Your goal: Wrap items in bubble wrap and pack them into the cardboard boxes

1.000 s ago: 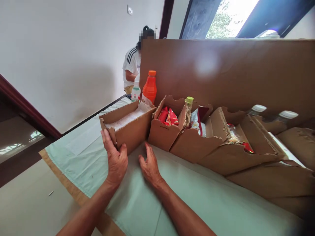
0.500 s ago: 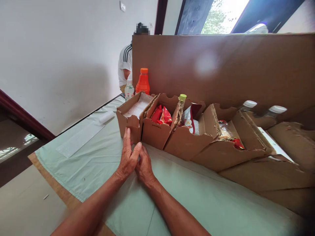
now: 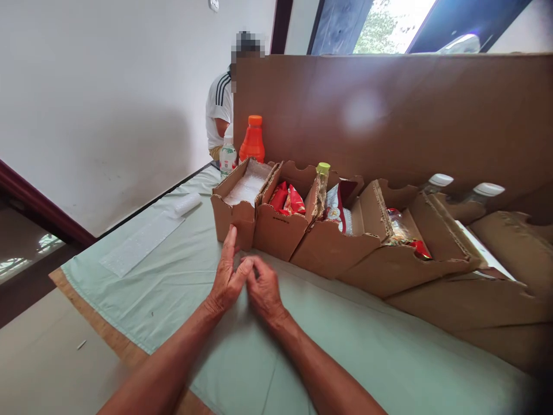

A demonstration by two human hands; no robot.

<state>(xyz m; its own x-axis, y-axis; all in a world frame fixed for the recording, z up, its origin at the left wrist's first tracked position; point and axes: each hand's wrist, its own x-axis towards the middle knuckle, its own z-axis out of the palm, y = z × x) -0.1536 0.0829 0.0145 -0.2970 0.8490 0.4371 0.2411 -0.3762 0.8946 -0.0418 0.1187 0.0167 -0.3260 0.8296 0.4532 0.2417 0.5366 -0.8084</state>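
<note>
My left hand (image 3: 224, 279) has its fingers stretched out, the tips at the lower front of the leftmost cardboard bin (image 3: 235, 225); nothing shows in its grasp. Close beside it, my right hand (image 3: 264, 288) is closed with its fingers curled, its knuckles near my left thumb; I see nothing held in it. Folded bubble wrap (image 3: 246, 181) lies inside that leftmost bin. Directly to its right stands a second cardboard bin (image 3: 279, 233) with red snack packets (image 3: 288, 199) inside.
More cardboard bins (image 3: 341, 248) with packets run rightward before a tall cardboard panel (image 3: 389, 115). An orange bottle (image 3: 253, 141) and a clear bottle (image 3: 227, 158) stand behind the left bin. Bubble wrap (image 3: 144, 242) lies on the pale green cloth (image 3: 173, 300). A person (image 3: 219, 112) sits beyond.
The leftmost bin has shifted slightly right toward its neighbour. My left hand has moved a little right; my right hand has moved right and its fingers are more curled. The view shifted slightly.
</note>
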